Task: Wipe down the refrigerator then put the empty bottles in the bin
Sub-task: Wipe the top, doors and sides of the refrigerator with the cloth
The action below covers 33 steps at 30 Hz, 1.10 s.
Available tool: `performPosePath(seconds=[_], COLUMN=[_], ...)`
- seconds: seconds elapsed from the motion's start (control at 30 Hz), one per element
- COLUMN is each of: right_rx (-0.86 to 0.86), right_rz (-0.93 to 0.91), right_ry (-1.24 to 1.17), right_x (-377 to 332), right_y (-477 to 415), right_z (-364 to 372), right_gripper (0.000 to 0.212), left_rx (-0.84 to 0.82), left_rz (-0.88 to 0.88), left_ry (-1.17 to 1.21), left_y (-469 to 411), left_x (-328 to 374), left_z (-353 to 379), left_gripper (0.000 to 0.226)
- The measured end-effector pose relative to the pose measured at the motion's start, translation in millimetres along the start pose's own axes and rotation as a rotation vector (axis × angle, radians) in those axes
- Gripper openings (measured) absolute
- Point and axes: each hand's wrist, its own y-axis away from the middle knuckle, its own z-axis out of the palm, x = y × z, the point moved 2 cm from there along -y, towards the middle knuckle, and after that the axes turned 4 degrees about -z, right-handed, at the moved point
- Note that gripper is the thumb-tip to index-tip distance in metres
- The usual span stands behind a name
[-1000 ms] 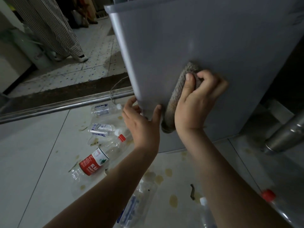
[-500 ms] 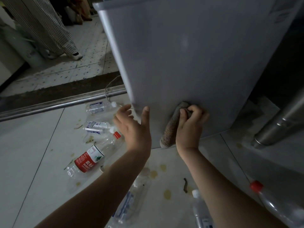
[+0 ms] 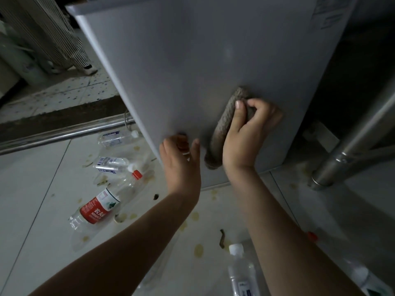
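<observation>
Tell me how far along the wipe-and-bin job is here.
Nothing looks finished. In hand: the right hand presses a rolled cloth low on the refrigerator while the left hand holds its corner. Left: the bottles, among them the red-label bottle and a white-capped bottle, lie on the stained floor; no bin is in view.

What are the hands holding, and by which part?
The right hand grips a rolled cloth near its upper end, against the refrigerator. The left hand sits at the refrigerator's corner; its grip is blurred.
</observation>
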Motion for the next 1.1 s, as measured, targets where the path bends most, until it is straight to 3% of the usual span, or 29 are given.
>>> performPosePath(seconds=[0.13,0.33,0.57,0.83,1.1], right_rx=[-0.131,-0.299,-0.244,0.007,-0.093], right_rz=[0.032,0.286,0.285,0.002,0.123], right_ry=[0.025,0.093,0.061,-0.016,0.071], right_x=[32,78,63,23,64], right_y=[26,65,54,-23,-2], right_z=[-6,-24,-26,-14,-24], right_gripper=[0.02,0.013,0.008,0.019,0.029], left_rx=[0.083,0.188,0.183,0.248,0.247], left_rz=[0.004,-0.026,-0.002,-0.033,0.01], left_ry=[-0.032,-0.054,-0.075,-0.077,-0.136], left_y=[3,3,7,3,7], left_x=[-1,2,1,4,0], left_z=[12,28,31,34,38], left_gripper=[0.026,0.036,0.039,0.038,0.04])
